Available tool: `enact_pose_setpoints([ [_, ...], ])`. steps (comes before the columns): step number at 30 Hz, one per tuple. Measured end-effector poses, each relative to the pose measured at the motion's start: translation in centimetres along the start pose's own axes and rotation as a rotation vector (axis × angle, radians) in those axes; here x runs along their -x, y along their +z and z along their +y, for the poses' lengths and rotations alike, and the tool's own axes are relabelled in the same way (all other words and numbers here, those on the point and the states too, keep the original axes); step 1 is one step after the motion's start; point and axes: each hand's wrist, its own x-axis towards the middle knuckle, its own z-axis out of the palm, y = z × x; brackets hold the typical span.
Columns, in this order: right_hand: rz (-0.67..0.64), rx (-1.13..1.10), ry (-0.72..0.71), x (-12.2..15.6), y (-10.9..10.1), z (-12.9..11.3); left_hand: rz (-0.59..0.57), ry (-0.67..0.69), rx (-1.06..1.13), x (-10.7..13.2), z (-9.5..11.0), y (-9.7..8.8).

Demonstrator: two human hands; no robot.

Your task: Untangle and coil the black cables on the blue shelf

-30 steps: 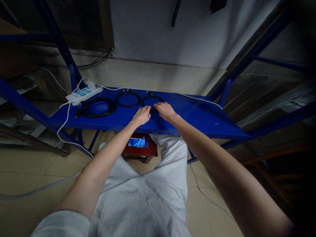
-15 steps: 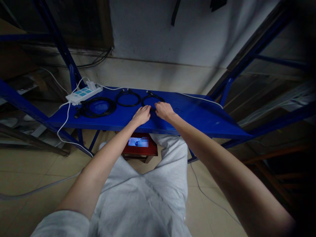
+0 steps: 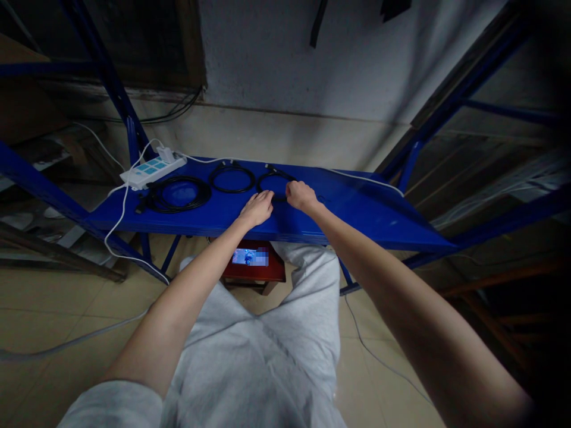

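Black cable [image 3: 281, 172] looped on blue shelf [image 3: 357, 208], dead ahead at 12 o'clock. Left hand [image 3: 257, 208] at its 7, right hand [image 3: 302, 196] at its 4, fingers curled; can't tell if either grips.

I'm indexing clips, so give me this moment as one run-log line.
left hand: at black cable loop | right hand: at loop's right side | blue shelf: two other black coils, white power strip

- Legible text, labels, brands, numbers or signs: none.
- Phone [image 3: 243, 256]: lit screen, partly pixelated; any wording is indistinct.
- Power strip [image 3: 149, 172]: any marking on its white and teal face is too small to read.
- Cables [image 3: 285, 173]: any print is too small to read.
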Motion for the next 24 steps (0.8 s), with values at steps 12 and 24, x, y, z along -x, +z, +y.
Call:
enact_pose_setpoints([
  [12, 0.033, 0.131, -0.199, 0.4, 0.3, 0.1, -0.021, -0.017, -0.040, 0.1, 0.2, -0.2],
  [24, 0.006, 0.175, -0.095, 0.9, -0.2, -1.6, -0.036, -0.012, -0.036, 0.1, 0.1, -0.3],
])
